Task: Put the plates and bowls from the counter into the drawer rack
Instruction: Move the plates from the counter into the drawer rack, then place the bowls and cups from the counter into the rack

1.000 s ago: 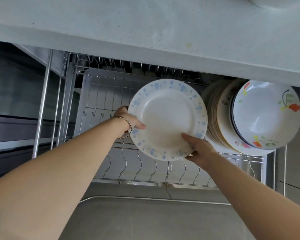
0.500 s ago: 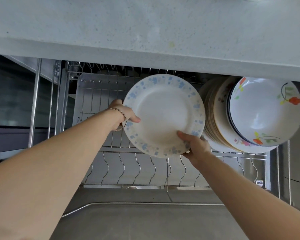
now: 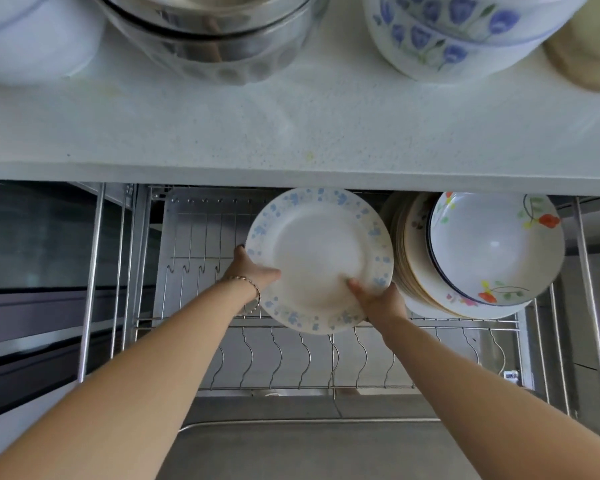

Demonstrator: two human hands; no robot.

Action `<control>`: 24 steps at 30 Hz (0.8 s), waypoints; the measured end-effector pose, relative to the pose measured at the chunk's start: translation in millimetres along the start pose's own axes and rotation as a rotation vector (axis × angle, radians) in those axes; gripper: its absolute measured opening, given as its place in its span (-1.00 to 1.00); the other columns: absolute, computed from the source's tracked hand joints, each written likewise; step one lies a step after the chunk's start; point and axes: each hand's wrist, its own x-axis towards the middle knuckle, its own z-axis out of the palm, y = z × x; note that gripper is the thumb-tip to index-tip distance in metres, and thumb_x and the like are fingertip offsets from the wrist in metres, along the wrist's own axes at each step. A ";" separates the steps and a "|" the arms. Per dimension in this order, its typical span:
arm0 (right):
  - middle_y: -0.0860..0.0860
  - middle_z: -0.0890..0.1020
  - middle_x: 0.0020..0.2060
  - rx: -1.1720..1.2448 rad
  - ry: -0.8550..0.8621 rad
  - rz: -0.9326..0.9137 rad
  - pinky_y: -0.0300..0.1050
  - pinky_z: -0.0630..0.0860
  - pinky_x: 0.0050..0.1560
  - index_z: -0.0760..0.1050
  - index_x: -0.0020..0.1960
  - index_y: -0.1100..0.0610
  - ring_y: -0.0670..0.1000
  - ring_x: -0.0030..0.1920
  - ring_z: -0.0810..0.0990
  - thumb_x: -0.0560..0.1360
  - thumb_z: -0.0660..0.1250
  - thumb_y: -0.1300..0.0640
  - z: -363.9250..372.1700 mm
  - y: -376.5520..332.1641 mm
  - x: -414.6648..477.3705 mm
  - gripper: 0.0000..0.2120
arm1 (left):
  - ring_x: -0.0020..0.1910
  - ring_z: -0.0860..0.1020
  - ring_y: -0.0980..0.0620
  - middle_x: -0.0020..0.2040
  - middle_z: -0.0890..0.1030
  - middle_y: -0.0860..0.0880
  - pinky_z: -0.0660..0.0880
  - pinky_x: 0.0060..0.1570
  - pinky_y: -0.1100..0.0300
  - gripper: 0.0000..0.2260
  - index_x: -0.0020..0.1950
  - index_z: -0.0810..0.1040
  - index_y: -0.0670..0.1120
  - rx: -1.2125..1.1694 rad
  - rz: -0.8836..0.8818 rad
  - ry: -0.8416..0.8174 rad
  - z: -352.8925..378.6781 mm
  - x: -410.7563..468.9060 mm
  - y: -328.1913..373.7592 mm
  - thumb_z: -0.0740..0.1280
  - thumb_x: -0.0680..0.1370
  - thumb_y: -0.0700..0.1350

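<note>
Up tilts the view since half a second ago, and the plate [image 3: 319, 251] has slid back, its upper rim now tucked right at the desk's front edge!

Big picture first: the pale speckled desk [image 3: 326, 133] spans the whole top. It carries stacked steel bowls [image 3: 208, 36] at the middle. To their right are two nested blue-flowered bowls [image 3: 447, 39]. A white dish [image 3: 32, 39] sits cut off at the far left, and a beige piece [image 3: 586, 57], too cropped to name, at the far right.

Below the desk, the wire drawer rack [image 3: 201, 323] stands pulled out. Its right rear section is packed: a tight stack of plates [image 3: 413, 271] stands on edge, and a red-flowered bowl [image 3: 492, 247] leans at the front of that stack, facing us. Wavy wire dividers [image 3: 278, 355] run along the front row.

Now the plate itself, white with a blue-flecked rim. It is held upright, face toward us, over the rear row, just left of the stack, and its right rim overlaps the stack's edge. Whether its lower edge sits in a slot, I cannot tell.

The left hand [image 3: 250, 271] grips the left rim, thumb across the face and fingers behind. The right hand [image 3: 378, 299] grips the lower right rim, thumb pressed on the face. A thin bracelet [image 3: 253, 292] circles the left wrist.
</note>
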 end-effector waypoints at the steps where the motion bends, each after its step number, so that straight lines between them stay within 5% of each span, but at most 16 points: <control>1: 0.14 0.55 0.24 -0.023 0.001 -0.004 0.05 0.48 0.25 0.35 0.35 0.22 0.17 0.23 0.53 0.33 0.46 -0.14 -0.7 -0.4 0.8 -0.27 | 0.20 0.52 -0.12 0.28 0.49 -0.13 0.45 0.01 0.16 -0.41 0.41 0.21 -0.17 -0.023 -0.019 0.002 0.9 -1.8 -0.8 0.38 0.46 -0.13; 6: 0.13 0.52 0.27 -0.074 0.004 -0.028 -0.10 0.41 0.20 0.33 0.36 0.23 0.14 0.29 0.49 0.36 0.42 -0.16 -2.5 -0.9 3.4 -0.27 | 0.04 0.57 -0.13 0.18 0.55 -0.13 0.58 0.04 -0.01 -0.50 0.30 0.33 -0.16 -0.155 -0.113 -0.030 1.8 -1.4 -4.4 0.40 0.43 -0.10; 12: 0.14 0.61 0.13 -0.053 -0.008 0.003 0.02 0.53 0.14 0.37 0.32 0.27 0.13 0.07 0.59 0.37 0.40 -0.17 -18.5 -1.7 -11.9 -0.30 | 0.17 0.55 -0.17 0.21 0.56 -0.17 0.53 0.16 0.01 -0.53 0.30 0.36 -0.19 0.026 -0.084 0.022 -6.1 -27.7 3.9 0.34 0.44 -0.10; 15: 0.10 0.54 -0.15 -0.187 -0.069 0.063 -0.10 0.46 -0.13 0.40 0.29 0.32 0.06 -0.19 0.49 0.43 0.34 -0.14 -40.2 -11.5 -42.0 -0.37 | 0.18 0.54 -0.17 0.24 0.52 -0.18 0.52 0.19 0.01 -0.58 0.31 0.34 -0.20 0.183 0.020 0.050 -15.6 -63.4 15.9 0.29 0.48 -0.16; 19: 0.11 0.51 -0.30 -0.318 -0.213 -0.097 -0.13 0.40 -0.20 0.55 0.06 0.38 0.05 -0.30 0.48 0.47 0.29 0.16 -80.0 -55.6 -92.4 -0.70 | 0.20 0.54 -0.09 0.24 0.56 -0.11 0.47 0.20 0.16 -0.68 0.28 0.45 -0.15 0.174 0.294 0.061 -34.2 -124.2 54.5 0.23 0.53 -0.22; 22: 0.12 0.53 -0.40 -0.124 -0.276 -0.250 -0.14 0.41 -0.33 0.51 -0.34 0.21 0.04 -0.41 0.49 0.50 0.26 0.19 -123.4 -119.8 -135.9 -0.75 | 0.02 0.61 -0.04 -0.04 0.67 -0.06 0.48 0.06 0.18 -0.79 0.09 0.58 -0.13 -0.042 0.458 0.080 -52.3 -169.4 100.8 0.22 0.52 -0.27; 24: 0.14 0.54 -0.36 0.094 -0.254 -0.292 -0.15 0.46 -0.36 0.45 -0.28 0.19 0.05 -0.41 0.51 0.53 0.28 0.08 -151.4 -167.5 -158.1 -0.74 | -0.12 0.61 -0.03 -0.16 0.63 -0.02 0.48 -0.10 0.14 -0.82 0.06 0.55 -0.13 -0.220 0.487 0.045 -63.7 -190.8 130.8 0.22 0.53 -0.29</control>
